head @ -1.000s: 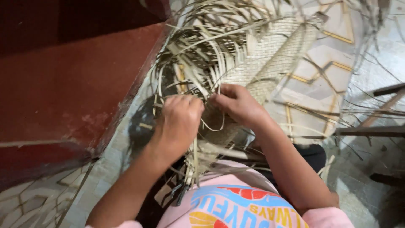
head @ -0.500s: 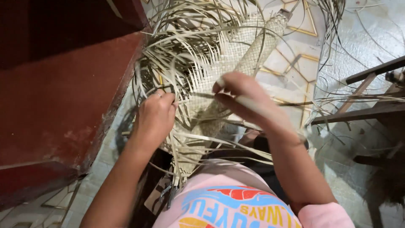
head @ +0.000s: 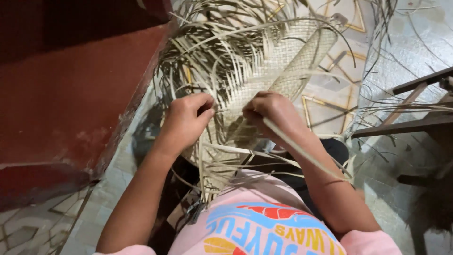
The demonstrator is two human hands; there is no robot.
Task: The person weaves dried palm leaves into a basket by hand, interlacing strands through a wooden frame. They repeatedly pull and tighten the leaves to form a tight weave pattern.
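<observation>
A half-woven mat of pale dried leaf strips [head: 288,61] lies across my lap and runs away over the tiled floor. Loose strip ends [head: 207,52] fan out from its left edge. My left hand [head: 186,118] pinches strips at the weave's near edge. My right hand [head: 273,111] grips a long flat strip [head: 306,151] that trails back over my right forearm. Both hands sit close together at the same spot of the weave.
A dark red step or ledge [head: 71,94] rises on the left. Dark wooden furniture bars [head: 410,123] stand on the right, with stray strips draped over them. Patterned floor tiles [head: 330,104] show beneath the mat. My pink printed shirt [head: 264,226] fills the bottom.
The right hand has come back in to the weave beside the left, after pulling a strip out to the right. The view has shifted slightly.
</observation>
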